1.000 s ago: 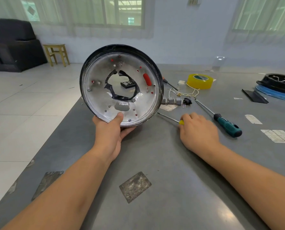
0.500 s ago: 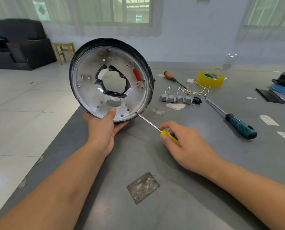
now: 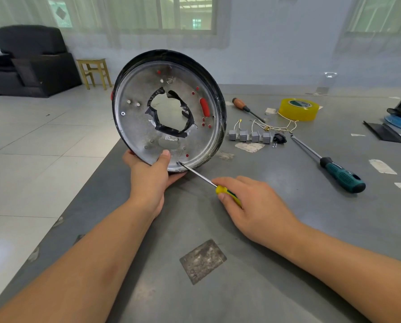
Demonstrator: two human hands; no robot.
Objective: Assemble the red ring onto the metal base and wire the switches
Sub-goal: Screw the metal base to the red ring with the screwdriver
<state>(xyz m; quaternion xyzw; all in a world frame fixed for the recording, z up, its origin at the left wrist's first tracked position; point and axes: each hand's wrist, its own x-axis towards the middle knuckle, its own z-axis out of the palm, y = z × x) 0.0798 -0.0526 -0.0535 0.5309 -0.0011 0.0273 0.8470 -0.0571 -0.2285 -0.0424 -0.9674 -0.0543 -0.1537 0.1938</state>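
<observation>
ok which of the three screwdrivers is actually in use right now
The yellow-handled screwdriver, gripped by the right hand, tip on the metal base. The teal-handled one and the wooden-handled one lie untouched.

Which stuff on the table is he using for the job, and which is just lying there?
In use: metal base, yellow-handled screwdriver, left hand, right hand, grey switches.
Lying about: green screwdriver, wooden-handled screwdriver, yellow tape.

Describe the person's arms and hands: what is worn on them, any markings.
Both forearms are bare as far as the frame shows, with no sleeves in view. The left hand and right hand wear no gloves. No watch, bracelet or ring is visible, and no markings show on either arm.
</observation>
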